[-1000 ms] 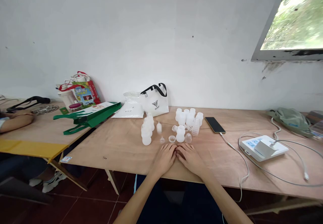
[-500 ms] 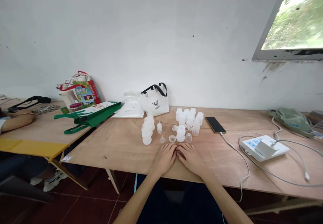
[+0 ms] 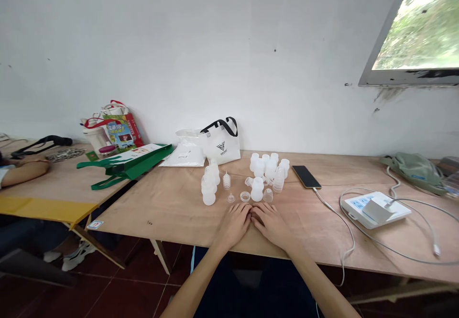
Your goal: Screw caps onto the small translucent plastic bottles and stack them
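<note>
My left hand [image 3: 234, 223] and my right hand [image 3: 268, 223] lie flat on the wooden table, thumbs close together, with nothing in them. Just beyond my fingertips are a white ring [image 3: 245, 196], a small white bottle [image 3: 256, 189] standing upright, a clear dome cap [image 3: 267, 194] and a clear nipple-shaped piece [image 3: 231, 197]. A stack of clear nipple-shaped pieces [image 3: 226, 181] stands farther back. To the left is a row of translucent white bottles [image 3: 209, 194]. Behind on the right stand several more bottles [image 3: 269, 169], with clear dome caps [image 3: 278, 180] stacked beside them.
A phone [image 3: 306, 177] on a cable and a white power strip [image 3: 375, 209] lie to the right, near a green cloth bag [image 3: 416, 170]. White bags [image 3: 222, 148] lean at the wall. On the left table are a green bag [image 3: 136, 165] and another person's arm [image 3: 27, 170].
</note>
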`<state>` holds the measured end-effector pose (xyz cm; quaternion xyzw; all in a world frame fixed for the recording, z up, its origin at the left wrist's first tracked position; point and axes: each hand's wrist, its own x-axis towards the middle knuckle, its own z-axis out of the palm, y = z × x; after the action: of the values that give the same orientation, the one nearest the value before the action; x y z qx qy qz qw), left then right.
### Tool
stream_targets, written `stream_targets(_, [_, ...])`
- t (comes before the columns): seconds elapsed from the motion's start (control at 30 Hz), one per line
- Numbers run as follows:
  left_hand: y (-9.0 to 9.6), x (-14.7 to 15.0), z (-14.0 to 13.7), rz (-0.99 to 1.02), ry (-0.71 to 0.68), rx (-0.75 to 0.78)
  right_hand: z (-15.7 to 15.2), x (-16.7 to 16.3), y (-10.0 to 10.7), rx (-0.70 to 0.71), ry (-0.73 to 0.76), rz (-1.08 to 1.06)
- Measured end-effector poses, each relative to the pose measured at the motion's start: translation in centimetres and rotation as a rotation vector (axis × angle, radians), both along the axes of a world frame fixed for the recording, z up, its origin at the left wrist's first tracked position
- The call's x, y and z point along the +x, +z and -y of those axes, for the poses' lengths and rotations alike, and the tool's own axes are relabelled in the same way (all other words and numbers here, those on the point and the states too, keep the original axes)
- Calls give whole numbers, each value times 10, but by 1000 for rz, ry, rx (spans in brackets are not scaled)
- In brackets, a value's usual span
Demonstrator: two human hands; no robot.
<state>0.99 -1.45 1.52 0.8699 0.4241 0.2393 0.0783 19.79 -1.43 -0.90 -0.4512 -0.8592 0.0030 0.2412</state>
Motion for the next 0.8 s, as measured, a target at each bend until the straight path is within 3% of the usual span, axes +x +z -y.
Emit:
stream_targets(0.2, [-4, -2, -7, 200, -15, -52, 3, -1, 4, 0, -8, 4])
stream_targets(0.33, [-4, -11, -19, 362, 138, 21, 5, -1, 8, -5, -3, -10])
stream_targets(0.57, [-8, -38, -33, 171, 309, 216, 6, -3, 11, -32, -12, -24])
stream_targets(0.8, [-26, -37, -39, 172, 278, 154, 6, -3, 12, -5, -6, -35])
